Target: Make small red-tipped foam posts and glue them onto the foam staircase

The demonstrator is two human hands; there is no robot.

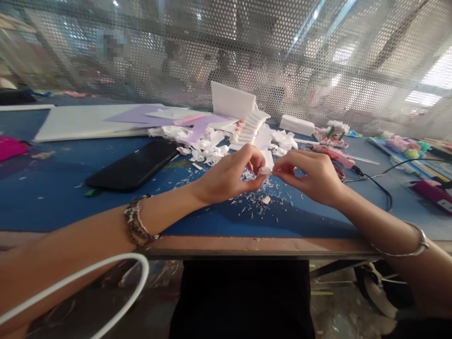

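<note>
My left hand (233, 174) and my right hand (310, 176) meet above the blue mat (70, 197), near its front edge. Both pinch one small white foam piece (264, 171) between thumb and fingertips. Fine white crumbs (257, 200) lie scattered on the mat just below my hands. A beaded bracelet is on my left wrist and a thin metal bangle on my right.
A black phone (136, 165) lies left of my hands. Behind them are white foam scraps (208, 150), a small white foam staircase model (249, 127), purple paper and white boards. A pink glue gun (335, 157) with a black cord lies to the right. A perforated metal screen closes the back.
</note>
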